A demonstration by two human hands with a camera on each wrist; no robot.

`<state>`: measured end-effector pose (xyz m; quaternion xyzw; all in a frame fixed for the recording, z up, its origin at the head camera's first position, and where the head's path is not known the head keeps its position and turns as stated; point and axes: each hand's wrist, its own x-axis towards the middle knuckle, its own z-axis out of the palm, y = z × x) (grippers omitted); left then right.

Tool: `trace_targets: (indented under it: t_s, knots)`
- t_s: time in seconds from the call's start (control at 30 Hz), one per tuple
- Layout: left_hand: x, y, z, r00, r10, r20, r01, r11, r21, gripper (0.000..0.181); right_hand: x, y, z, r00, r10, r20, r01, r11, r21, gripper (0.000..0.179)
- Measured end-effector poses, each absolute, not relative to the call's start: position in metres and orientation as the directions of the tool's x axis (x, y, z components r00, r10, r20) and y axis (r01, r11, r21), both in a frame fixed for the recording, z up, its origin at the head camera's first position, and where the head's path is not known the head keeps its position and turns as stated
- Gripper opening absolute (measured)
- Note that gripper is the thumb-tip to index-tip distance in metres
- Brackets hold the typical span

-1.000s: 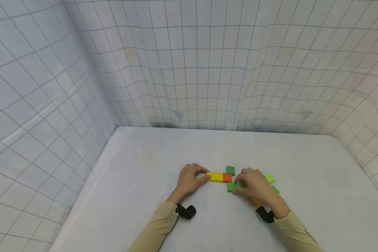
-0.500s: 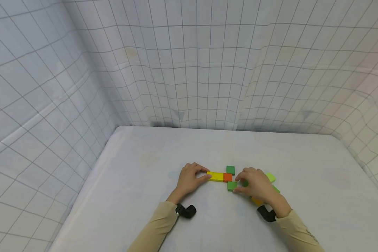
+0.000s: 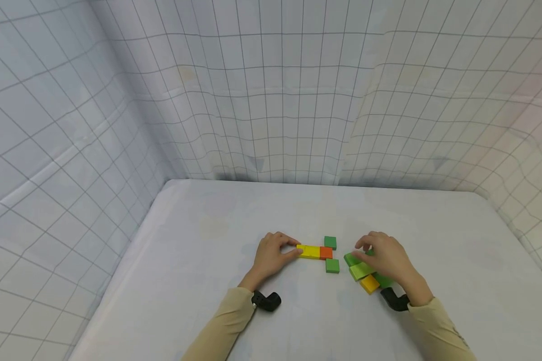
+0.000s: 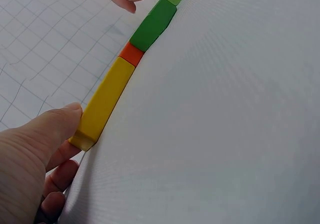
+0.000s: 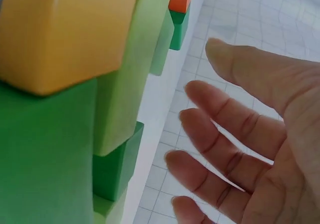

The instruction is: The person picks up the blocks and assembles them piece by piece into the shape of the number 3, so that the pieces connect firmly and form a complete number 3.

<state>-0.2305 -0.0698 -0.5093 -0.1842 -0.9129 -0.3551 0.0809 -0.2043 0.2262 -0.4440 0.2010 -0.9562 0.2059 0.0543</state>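
Observation:
My left hand (image 3: 271, 258) pinches the left end of a long yellow block (image 3: 310, 251) between thumb and index finger, flat on the table. An orange-red block (image 3: 326, 253) sits against its right end. Two green square blocks lie at that red block's corners, one behind (image 3: 330, 242) and one in front (image 3: 332, 265). My right hand (image 3: 385, 256) hovers over a loose pile on the right, fingers loosely bent and nothing between them. In that pile are a light green block (image 3: 362, 271), an amber block (image 3: 369, 284) and several green blocks (image 5: 47, 154), partly hidden under the hand.
The white-covered table (image 3: 235, 210) ends at the back against a hanging white sheet with a grid pattern (image 3: 271, 100). Similar sheets hang at both sides. A black wrist camera (image 3: 266, 301) is strapped at the left cuff, another (image 3: 395, 299) at the right.
My right hand has moved right, away from the front green block and over the pile, uncovering several of its blocks. My left hand stays on the yellow block.

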Motion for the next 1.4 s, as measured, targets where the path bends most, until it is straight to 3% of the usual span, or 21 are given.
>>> trace_targets:
  t_s: [0.3,1.03,1.4]
  knots:
    - [-0.231,-0.07,-0.509,-0.914,0.284,0.29,0.406,0.681,0.61,0.026,-0.205,0.222,-0.453,-0.945,-0.315,0.092,-0.324,0.855,-0.405,0.043]
    - [-0.231,-0.068,-0.507,-0.921,0.283,0.268,0.39,0.686,0.614,0.025,-0.192,0.222,-0.448,-0.949,-0.315,0.011,-0.301,0.899,-0.319,0.031]
    - [-0.229,-0.07,-0.507,-0.922,0.28,0.267,0.387,0.684,0.618,0.026,-0.176,0.219,-0.448,-0.922,-0.375,0.092,-0.386,0.887,-0.254,0.031]
